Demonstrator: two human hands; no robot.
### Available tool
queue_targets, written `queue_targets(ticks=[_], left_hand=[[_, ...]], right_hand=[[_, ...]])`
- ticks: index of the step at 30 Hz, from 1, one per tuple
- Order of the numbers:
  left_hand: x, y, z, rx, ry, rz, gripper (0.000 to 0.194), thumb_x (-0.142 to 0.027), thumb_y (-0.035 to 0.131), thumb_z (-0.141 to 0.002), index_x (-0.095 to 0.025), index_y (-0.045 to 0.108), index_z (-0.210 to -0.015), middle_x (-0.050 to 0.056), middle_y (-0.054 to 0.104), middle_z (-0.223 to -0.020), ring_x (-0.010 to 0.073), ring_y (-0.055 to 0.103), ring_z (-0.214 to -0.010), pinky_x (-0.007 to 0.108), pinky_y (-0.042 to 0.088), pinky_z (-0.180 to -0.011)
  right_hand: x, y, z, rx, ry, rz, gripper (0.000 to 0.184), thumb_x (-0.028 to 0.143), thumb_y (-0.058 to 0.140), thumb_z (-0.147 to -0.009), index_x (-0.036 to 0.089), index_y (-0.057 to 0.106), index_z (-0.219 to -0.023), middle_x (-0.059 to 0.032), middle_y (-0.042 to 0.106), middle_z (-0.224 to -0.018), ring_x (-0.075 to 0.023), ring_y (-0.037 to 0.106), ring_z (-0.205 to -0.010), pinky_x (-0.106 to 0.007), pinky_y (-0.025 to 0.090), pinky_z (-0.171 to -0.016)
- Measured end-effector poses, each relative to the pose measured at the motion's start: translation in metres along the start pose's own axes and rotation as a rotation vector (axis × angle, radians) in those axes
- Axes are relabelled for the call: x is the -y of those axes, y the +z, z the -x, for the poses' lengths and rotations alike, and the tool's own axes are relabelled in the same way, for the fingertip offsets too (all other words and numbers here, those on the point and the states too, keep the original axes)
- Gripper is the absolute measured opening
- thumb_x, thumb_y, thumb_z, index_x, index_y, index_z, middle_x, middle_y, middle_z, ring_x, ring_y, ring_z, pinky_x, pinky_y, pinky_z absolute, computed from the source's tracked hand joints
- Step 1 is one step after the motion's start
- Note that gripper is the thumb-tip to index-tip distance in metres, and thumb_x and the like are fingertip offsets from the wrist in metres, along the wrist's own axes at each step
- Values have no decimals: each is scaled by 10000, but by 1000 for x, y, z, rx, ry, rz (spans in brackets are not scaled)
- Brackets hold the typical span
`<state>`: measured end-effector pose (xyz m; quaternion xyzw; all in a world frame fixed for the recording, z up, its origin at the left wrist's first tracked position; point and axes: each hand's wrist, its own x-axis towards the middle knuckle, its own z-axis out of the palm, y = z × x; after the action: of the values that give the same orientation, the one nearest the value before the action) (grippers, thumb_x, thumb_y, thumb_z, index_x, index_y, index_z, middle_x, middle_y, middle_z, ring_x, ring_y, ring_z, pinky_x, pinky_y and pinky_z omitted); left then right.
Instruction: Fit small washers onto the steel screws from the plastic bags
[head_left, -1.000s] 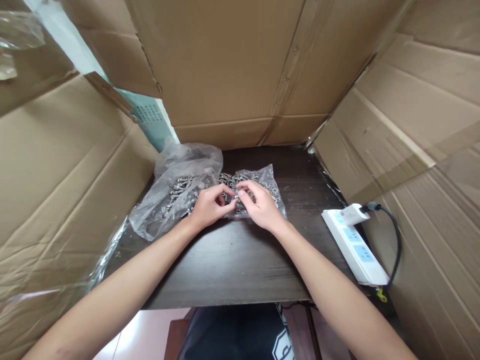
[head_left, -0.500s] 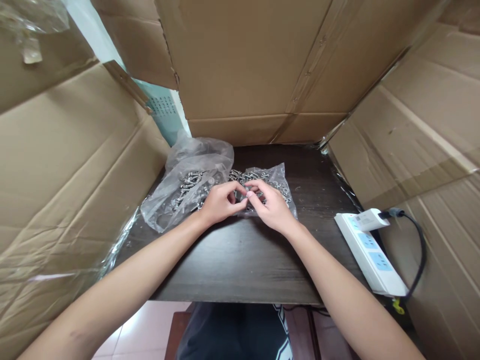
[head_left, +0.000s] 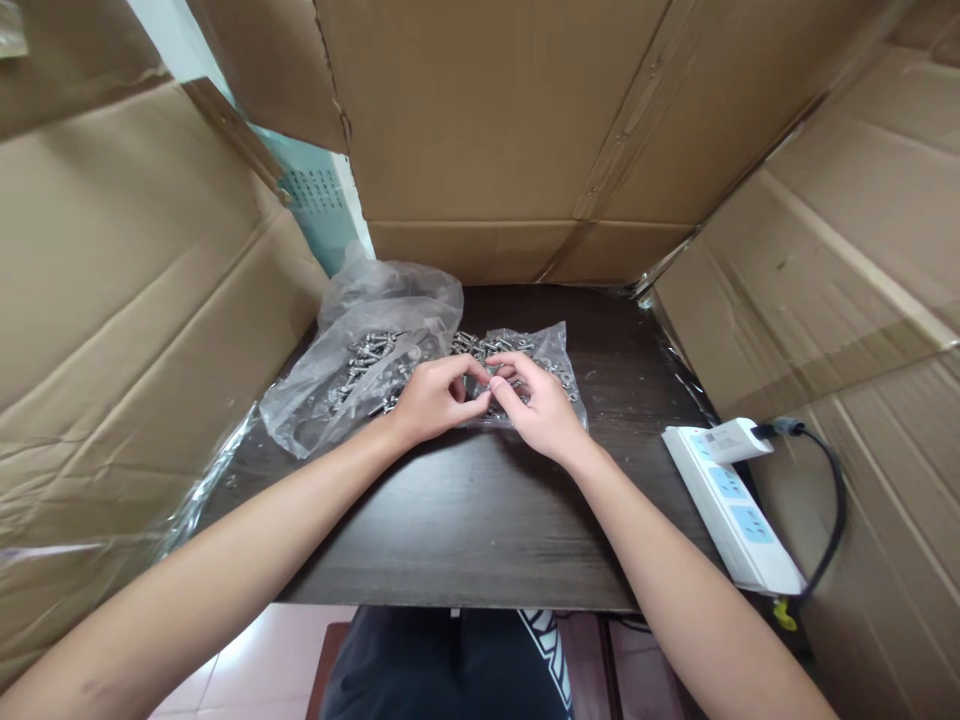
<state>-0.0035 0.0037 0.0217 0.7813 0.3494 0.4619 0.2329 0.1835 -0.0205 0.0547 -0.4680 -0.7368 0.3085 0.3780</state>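
My left hand and my right hand meet fingertip to fingertip above the table. Both are closed in a pinch, and whatever sits between the fingers is too small and hidden to name. Behind and beneath them lie many metal bolts on and in clear plastic. A large crumpled plastic bag spreads to the left of my left hand. To the right, a flatter plastic bag bears more small metal parts, with washers near my right hand.
Cardboard walls enclose the dark wooden table at the back and both sides. A white power strip with a plugged-in adapter and black cable stands at the right edge.
The camera view has shifted slightly. My hands keep the same pinched pose, fingertips together, with only a small shift of the fingers.
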Motion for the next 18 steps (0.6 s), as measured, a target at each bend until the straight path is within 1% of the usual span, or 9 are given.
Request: queue_targets(ticks=[3, 6, 8, 11, 14, 18], left_hand=[[0, 1, 0, 1, 11, 15, 84, -208, 715, -817, -176, 701, -893, -35, 705, -724, 69, 549, -490, 190, 453, -571], [1, 0, -1, -2, 19, 40, 132, -209, 714, -832, -171, 714, -958, 0, 761, -868, 64, 568, -508, 188, 471, -572], [1, 0, -1, -10, 30, 51, 138, -205, 720, -838, -167, 719, -972, 7, 767, -885, 62, 575, -514, 184, 477, -572], [2, 1, 0, -15, 26, 56, 140, -200, 731, -845, -169, 724, -981, 11, 774, -897, 63, 592, -524, 178, 485, -571], [3, 0, 0, -12, 17, 49, 189, -201, 739, -852, -175, 723, -1038, 12, 776, -904, 64, 598, -526, 177, 501, -575], [3, -1, 0, -6, 47, 54, 228, -173, 737, -849, -153, 708, -1075, 13, 766, -888, 54, 604, -527, 158, 507, -564]], right_hand=[[-1, -1, 0, 18, 2, -8, 225, 269, 528, -958, 218, 640, -1146, -50, 714, -963, -186, 683, -837, -336, 560, -761], [-1, -2, 1, 26, -17, -11, 272, 199, 508, -918, 219, 635, -1158, -69, 716, -1073, -210, 690, -960, -351, 560, -806], [-1, -2, 1, 20, -30, 7, 285, 180, 521, -896, 218, 629, -1157, -80, 712, -1108, -224, 683, -1015, -361, 559, -830], [1, -1, 0, 10, -34, 28, 276, 186, 540, -896, 221, 619, -1158, -79, 705, -1085, -219, 679, -987, -354, 562, -808], [3, -2, 0, 9, -34, 26, 266, 192, 543, -902, 221, 617, -1156, -72, 695, -1064, -207, 674, -955, -338, 562, -783], [4, -2, 0, 15, 12, -11, 267, 206, 557, -909, 209, 624, -1167, -66, 685, -1031, -182, 677, -886, -319, 564, -753]])
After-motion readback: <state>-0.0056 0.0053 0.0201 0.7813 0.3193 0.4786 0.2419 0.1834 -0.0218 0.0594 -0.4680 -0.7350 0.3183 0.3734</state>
